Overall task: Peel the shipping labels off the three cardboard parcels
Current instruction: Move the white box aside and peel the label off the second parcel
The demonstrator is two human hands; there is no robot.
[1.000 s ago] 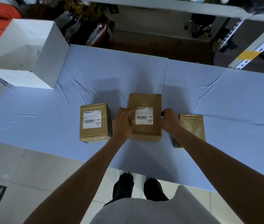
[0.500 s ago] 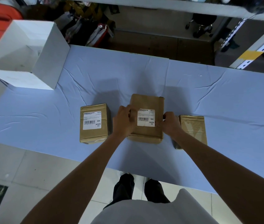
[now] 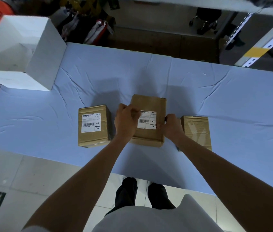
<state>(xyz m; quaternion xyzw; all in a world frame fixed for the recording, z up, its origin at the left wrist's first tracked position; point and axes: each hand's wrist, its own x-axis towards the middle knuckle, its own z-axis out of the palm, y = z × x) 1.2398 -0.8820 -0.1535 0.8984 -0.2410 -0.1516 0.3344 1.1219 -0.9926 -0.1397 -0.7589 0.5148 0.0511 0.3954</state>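
Three brown cardboard parcels stand in a row near the table's front edge. The middle parcel [image 3: 149, 104] carries a white shipping label [image 3: 147, 120]. My left hand [image 3: 126, 120] has its fingers curled at the label's upper left corner and pinches there. My right hand [image 3: 171, 125] grips the middle parcel's right edge, fingers curled over it. The left parcel [image 3: 93, 139] bears its own white label [image 3: 91, 122]. On the right parcel [image 3: 197, 131] I see only tape marks, no label.
A large open white box [image 3: 45, 54] sits at the table's back left corner. The table wears a wrinkled light blue cloth [image 3: 233, 106]. A white shelf post [image 3: 263, 41] rises at the back right. Bags and clutter lie on the floor behind the table.
My left hand has shifted up onto the middle label's upper left corner. The right hand has kept its hold on the parcel's right side. The parcels stay in place.
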